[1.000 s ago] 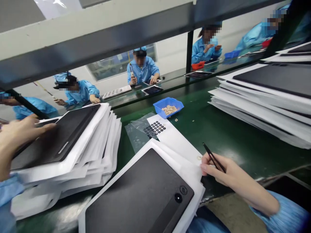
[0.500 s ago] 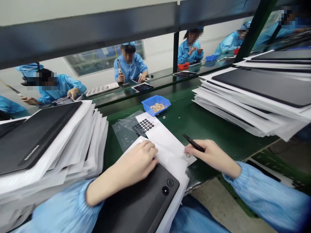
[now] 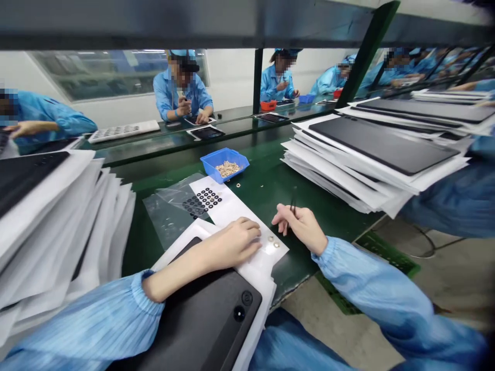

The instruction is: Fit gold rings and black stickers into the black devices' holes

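Note:
My left hand (image 3: 235, 242) lies palm down, fingers loosely bent and thumb apart, over the edge of a dark grey tablet (image 3: 201, 319) and the white sheets beside it. My right hand (image 3: 303, 226) is above the green bench, closed around black tweezers (image 3: 294, 200) whose tips are blurred. A white strip of paper (image 3: 242, 208) runs between my hands, with rows of black rings (image 3: 209, 197) at its far end. Small pale rings (image 3: 276, 245) lie at its near end. Behind it, a blue bin (image 3: 211, 166) holds many small beige rings (image 3: 228, 169).
Tall stacks of tablets between white sheets stand left (image 3: 77, 232) and right (image 3: 348, 170). A clear plastic sheet (image 3: 164, 216) lies partly under the strip. Co-workers in blue sit across the bench. A green post (image 3: 365, 56) rises at the right.
The view has turned right and lifted. My right hand has moved away from the strip's near end, leaving the pale rings visible there. My left hand has shifted toward that end.

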`<state>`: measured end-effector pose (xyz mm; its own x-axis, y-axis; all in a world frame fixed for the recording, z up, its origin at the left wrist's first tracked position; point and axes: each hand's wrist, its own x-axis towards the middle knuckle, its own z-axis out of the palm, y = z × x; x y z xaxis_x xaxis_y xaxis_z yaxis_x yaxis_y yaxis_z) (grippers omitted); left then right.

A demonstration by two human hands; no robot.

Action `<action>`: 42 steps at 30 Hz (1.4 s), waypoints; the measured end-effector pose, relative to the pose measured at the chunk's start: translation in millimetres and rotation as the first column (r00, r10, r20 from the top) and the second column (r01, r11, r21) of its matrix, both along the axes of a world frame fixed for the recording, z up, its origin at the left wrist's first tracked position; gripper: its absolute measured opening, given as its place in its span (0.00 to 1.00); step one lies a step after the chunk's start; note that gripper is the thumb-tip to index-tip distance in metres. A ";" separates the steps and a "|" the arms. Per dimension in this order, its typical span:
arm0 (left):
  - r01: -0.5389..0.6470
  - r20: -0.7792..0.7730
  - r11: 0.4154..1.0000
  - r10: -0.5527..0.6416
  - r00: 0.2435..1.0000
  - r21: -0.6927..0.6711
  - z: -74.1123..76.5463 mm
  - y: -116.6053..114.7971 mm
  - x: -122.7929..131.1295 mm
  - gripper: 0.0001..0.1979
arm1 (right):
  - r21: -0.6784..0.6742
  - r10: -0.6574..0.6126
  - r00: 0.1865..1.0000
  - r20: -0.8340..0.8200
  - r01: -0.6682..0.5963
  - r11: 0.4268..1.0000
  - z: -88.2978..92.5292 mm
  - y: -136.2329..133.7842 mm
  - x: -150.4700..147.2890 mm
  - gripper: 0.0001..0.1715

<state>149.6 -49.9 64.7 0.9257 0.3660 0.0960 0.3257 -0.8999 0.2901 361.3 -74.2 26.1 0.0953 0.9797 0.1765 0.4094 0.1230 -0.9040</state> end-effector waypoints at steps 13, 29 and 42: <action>-0.015 0.002 0.998 0.015 1.000 -0.056 -14.1 3.1 6.6 0.12 | -0.043 -0.116 0.973 -0.198 0.110 0.993 -8.1 -29.3 -7.3 0.19; 0.011 0.000 0.999 -0.011 1.000 0.051 -8.5 7.8 6.1 0.13 | -0.027 0.112 0.820 -0.562 -0.154 0.988 13.1 -73.1 -40.4 0.14; -0.069 0.028 0.991 0.066 0.997 0.117 18.6 -105.5 -77.3 0.17 | 0.010 0.126 0.704 -0.699 -0.166 0.986 1.4 -94.3 -84.6 0.11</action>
<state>72.3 -155.3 83.3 0.8962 0.4125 0.1635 0.3812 -0.9044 0.1918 276.6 -168.5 27.5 0.0262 0.9972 0.0694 -0.3565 0.0742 -0.9313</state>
